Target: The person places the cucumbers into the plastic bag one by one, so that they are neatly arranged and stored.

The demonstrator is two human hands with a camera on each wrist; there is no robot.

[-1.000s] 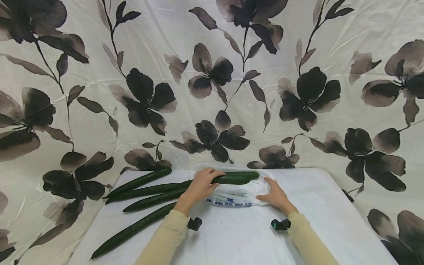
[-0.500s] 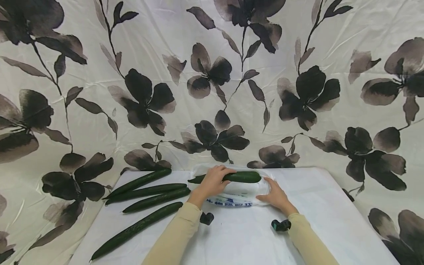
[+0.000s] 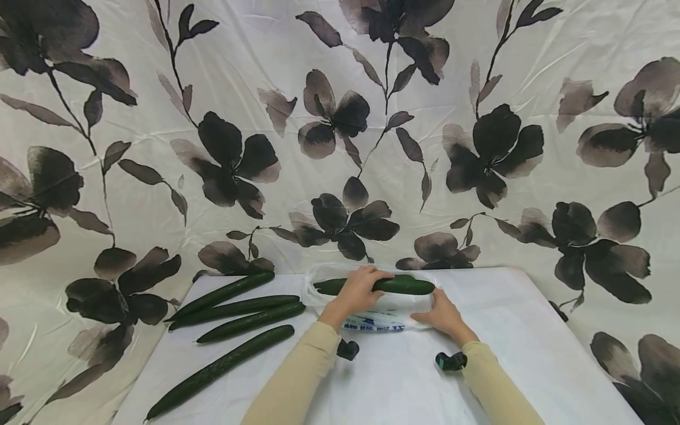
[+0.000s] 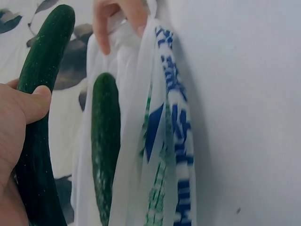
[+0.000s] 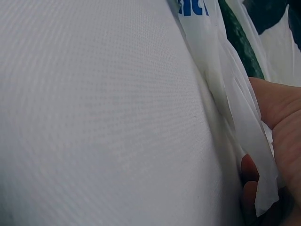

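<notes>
My left hand (image 3: 361, 290) grips a long dark green cucumber (image 3: 409, 287) round its middle, held lengthwise over a white plastic bag (image 3: 390, 306) with blue print. In the left wrist view, a second cucumber (image 4: 106, 136) lies inside the bag's opening, next to the one in my left hand. At the bag's right end, my right hand (image 3: 443, 316) pinches the bag's edge between thumb and fingers. The right wrist view shows the thin plastic folded between thumb and fingertips (image 5: 249, 167). The held cucumber's right tip is close to my right thumb.
Several more cucumbers (image 3: 220, 372) lie slantwise on the left part of the white-covered table (image 3: 404, 383). Behind the table hangs a pale cloth (image 3: 287, 236) with dark flowers. A small black camera (image 3: 347, 350) sits at each wrist.
My left hand has moved right, carrying the cucumber from the bag's left side to over the opening, its tip now near the right hand. The right hand has stayed put.
</notes>
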